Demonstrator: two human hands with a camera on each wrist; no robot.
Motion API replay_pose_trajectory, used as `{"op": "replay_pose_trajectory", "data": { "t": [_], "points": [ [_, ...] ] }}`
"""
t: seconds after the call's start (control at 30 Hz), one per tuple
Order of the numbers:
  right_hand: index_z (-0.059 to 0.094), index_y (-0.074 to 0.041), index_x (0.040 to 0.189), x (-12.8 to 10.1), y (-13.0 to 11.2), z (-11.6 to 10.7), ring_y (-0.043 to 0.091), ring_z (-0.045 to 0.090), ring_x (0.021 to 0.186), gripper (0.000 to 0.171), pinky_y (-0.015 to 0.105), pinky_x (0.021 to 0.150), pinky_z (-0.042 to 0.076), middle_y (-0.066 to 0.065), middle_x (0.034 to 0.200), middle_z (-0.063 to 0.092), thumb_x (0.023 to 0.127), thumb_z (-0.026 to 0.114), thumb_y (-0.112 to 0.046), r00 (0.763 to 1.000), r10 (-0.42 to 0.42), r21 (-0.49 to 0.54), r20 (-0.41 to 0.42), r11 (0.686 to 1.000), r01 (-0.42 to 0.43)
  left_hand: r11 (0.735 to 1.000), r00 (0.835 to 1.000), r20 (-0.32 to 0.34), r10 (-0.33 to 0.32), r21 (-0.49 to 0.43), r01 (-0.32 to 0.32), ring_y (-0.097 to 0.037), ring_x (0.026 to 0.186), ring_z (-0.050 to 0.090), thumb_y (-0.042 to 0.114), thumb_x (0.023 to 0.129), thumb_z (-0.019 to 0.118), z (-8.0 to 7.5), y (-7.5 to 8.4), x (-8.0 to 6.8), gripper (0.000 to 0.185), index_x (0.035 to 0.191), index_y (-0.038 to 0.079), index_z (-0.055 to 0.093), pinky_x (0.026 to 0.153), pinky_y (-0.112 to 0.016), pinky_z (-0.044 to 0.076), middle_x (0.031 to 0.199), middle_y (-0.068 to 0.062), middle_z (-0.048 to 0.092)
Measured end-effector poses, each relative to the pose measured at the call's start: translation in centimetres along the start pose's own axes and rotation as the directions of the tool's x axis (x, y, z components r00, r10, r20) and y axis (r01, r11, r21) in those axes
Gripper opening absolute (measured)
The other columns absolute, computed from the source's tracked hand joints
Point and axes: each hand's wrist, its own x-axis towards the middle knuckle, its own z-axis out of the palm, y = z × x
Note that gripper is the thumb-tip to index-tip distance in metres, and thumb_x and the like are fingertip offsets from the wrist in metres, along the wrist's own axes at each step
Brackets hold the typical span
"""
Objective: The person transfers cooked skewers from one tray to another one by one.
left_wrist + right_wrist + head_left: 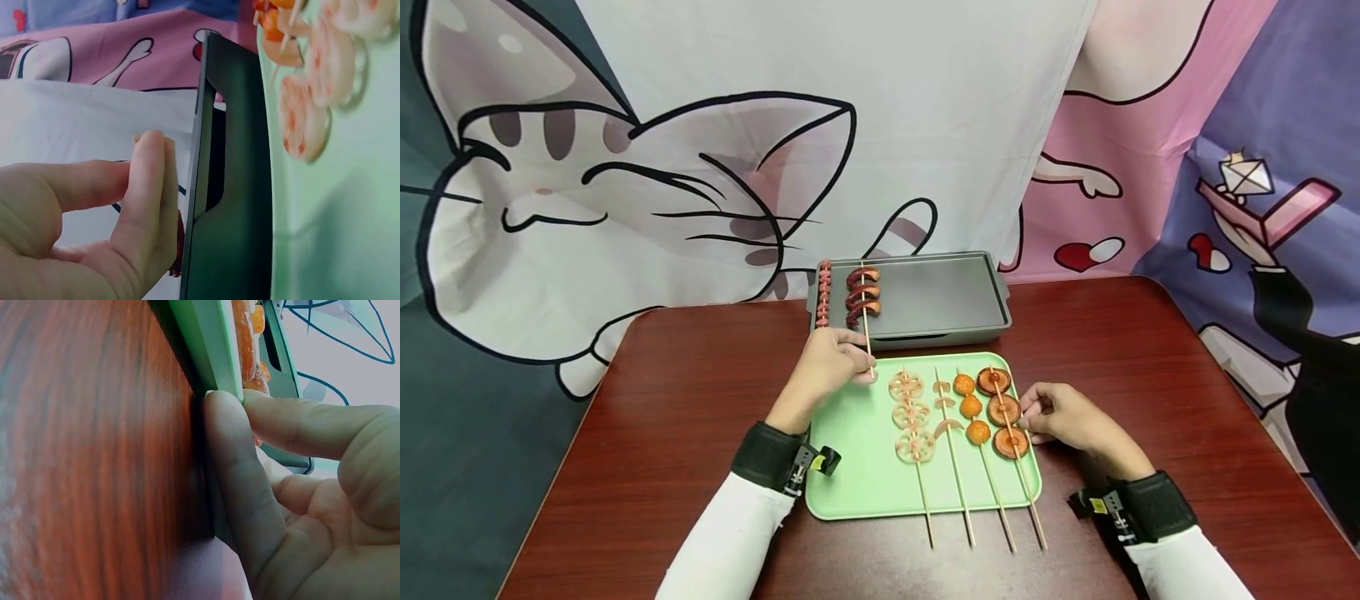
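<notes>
My left hand (863, 365) pinches the near end of a wooden skewer of dark red sausage curls (862, 293), which lies on the grey tray (947, 296). In the left wrist view the thumb and forefinger (150, 181) press together on the stick's tip beside the grey tray's rim (228, 187). My right hand (1027, 422) sits at the right rim of the green tray (857, 454). The right wrist view shows its fingertips (228, 425) pinching that green rim (203, 356). The green tray holds skewers of lotus root (912, 415), pale slices (945, 408), orange balls (971, 408) and brown rounds (1003, 408).
A second skewer of small pink sausages (823, 292) lies along the grey tray's left edge. Both trays stand on a dark red wooden table (685, 417), the grey one at the back against a cartoon-printed cloth (625, 167). Skewer sticks overhang the green tray's near edge.
</notes>
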Motion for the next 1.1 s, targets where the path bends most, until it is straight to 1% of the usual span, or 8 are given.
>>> {"op": "replay_pose_trajectory", "data": {
  "t": [0.07, 0.13, 0.4, 0.5, 0.63, 0.77, 0.97, 1.1],
  "points": [
    [0.055, 0.013, 0.105, 0.0, 0.1, 0.0, 0.012, 0.067, 0.079, 0.014, 0.027, 0.066, 0.064, 0.012, 0.088, 0.063, 0.092, 0.059, 0.009, 1.0, 0.003, 0.0, -0.001, 1.0, -0.003, 0.999, 1.0, 0.002, 0.001, -0.047, -0.001, -0.016, 0.071, 0.074, -0.008, 0.094, 0.065, 0.0, 0.0, -0.2, 0.039, 0.132, -0.011, 0.058, 0.07, -0.027, 0.066, 0.104, -0.026, 0.072],
    [0.055, 0.013, 0.105, 0.0, 0.1, 0.1, 0.012, 0.067, 0.079, 0.014, 0.027, 0.066, 0.064, 0.012, 0.088, 0.064, 0.092, 0.06, 0.009, 1.0, 0.005, 0.002, -0.003, 1.0, -0.005, 0.997, 1.0, 0.0, 0.008, -0.071, -0.008, -0.016, 0.072, 0.074, -0.008, 0.095, 0.064, 0.0, -0.1, -0.3, 0.039, 0.133, -0.011, 0.058, 0.069, -0.025, 0.065, 0.101, -0.024, 0.072],
    [0.056, 0.014, 0.105, -0.1, 0.0, 0.1, 0.012, 0.067, 0.077, 0.014, 0.027, 0.065, 0.064, 0.013, 0.087, 0.064, 0.092, 0.061, 0.009, 1.0, 0.001, -0.008, -0.006, 1.0, -0.001, 0.991, 1.0, 0.009, 0.01, -0.135, -0.009, -0.018, 0.076, 0.075, -0.008, 0.096, 0.063, -0.2, -0.4, -0.8, 0.042, 0.137, -0.011, 0.055, 0.072, -0.026, 0.066, 0.1, -0.02, 0.071],
    [0.056, 0.013, 0.104, -0.1, 0.0, 0.0, 0.012, 0.066, 0.076, 0.014, 0.027, 0.065, 0.064, 0.013, 0.087, 0.065, 0.092, 0.062, 0.009, 1.0, 0.002, -0.01, -0.008, 1.0, -0.002, 0.988, 1.0, 0.017, 0.015, -0.154, -0.013, -0.017, 0.074, 0.075, -0.009, 0.096, 0.063, -0.3, -0.4, -1.0, 0.042, 0.137, -0.011, 0.055, 0.071, -0.026, 0.066, 0.095, -0.018, 0.072],
    [0.056, 0.014, 0.105, 0.0, 0.0, -0.1, 0.012, 0.067, 0.076, 0.015, 0.027, 0.065, 0.064, 0.013, 0.087, 0.065, 0.092, 0.063, 0.009, 1.0, 0.001, -0.011, -0.005, 1.0, -0.001, 0.983, 0.998, 0.052, 0.029, -0.182, -0.019, -0.017, 0.071, 0.074, -0.012, 0.095, 0.061, -0.4, -0.5, -1.6, 0.042, 0.137, -0.012, 0.054, 0.07, -0.027, 0.066, 0.087, -0.012, 0.072],
    [0.057, 0.014, 0.105, 0.1, 0.0, -0.1, 0.011, 0.067, 0.076, 0.015, 0.026, 0.065, 0.064, 0.013, 0.087, 0.065, 0.092, 0.063, 0.009, 1.0, -0.003, -0.015, -0.005, 1.0, 0.003, 0.981, 0.996, 0.086, 0.031, -0.193, -0.014, -0.016, 0.07, 0.074, -0.012, 0.095, 0.061, -0.6, -0.5, -2.3, 0.043, 0.137, -0.014, 0.053, 0.069, -0.027, 0.066, 0.084, -0.007, 0.071],
    [0.057, 0.014, 0.105, 0.2, 0.1, -0.2, 0.011, 0.067, 0.076, 0.016, 0.026, 0.065, 0.064, 0.013, 0.087, 0.065, 0.091, 0.061, 0.01, 1.0, -0.001, -0.021, -0.01, 1.0, 0.001, 0.981, 0.993, 0.117, 0.017, -0.196, 0.006, -0.016, 0.068, 0.074, -0.012, 0.095, 0.06, -0.5, -0.6, -3.4, 0.042, 0.137, -0.015, 0.051, 0.066, -0.028, 0.066, 0.082, -0.007, 0.072],
    [0.057, 0.014, 0.105, 0.2, 0.1, -0.2, 0.011, 0.067, 0.076, 0.016, 0.026, 0.066, 0.064, 0.013, 0.087, 0.065, 0.091, 0.062, 0.01, 1.0, 0.001, -0.023, -0.005, 1.0, -0.001, 0.979, 0.992, 0.129, 0.005, -0.201, 0.021, -0.017, 0.068, 0.074, -0.014, 0.094, 0.061, -0.4, -0.9, -4.1, 0.042, 0.134, -0.015, 0.049, 0.066, -0.029, 0.066, 0.082, -0.008, 0.072]
  ]
}}
